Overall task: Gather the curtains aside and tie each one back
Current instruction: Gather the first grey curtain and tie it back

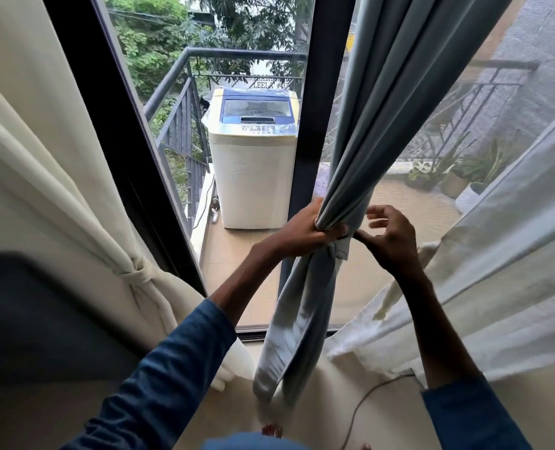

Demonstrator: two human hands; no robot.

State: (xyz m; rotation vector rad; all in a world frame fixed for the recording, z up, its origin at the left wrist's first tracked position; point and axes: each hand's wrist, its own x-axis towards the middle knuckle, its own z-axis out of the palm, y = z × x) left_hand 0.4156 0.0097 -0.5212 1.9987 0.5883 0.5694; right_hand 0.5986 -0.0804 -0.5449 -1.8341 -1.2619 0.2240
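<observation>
Grey curtain (380,102) comes down from 1 o'clock, gathered into a tight bunch just right of centre, loose tail hanging to 6 o'clock; left hand (303,233) grips the bunch from its 9 o'clock side, fingers wrapped round the folds; right hand (391,240) at the bunch's 3 o'clock side, fingers curled and partly blurred, thumb tip touching the tie band (337,251) just under the left hand; cannot tell whether it pinches the band or only touches it; cream curtain (42,151) at 9 o'clock already pulled aside, knotted tie (139,271) round it at 8 o'clock; sheer white curtain (516,261) at 3 to 4 o'clock, hanging loose; washing machine (253,157) outside on the balcony at 12 o'clock, beside the black railing (180,89); cable (363,404) on the floor at 5 o'clock
</observation>
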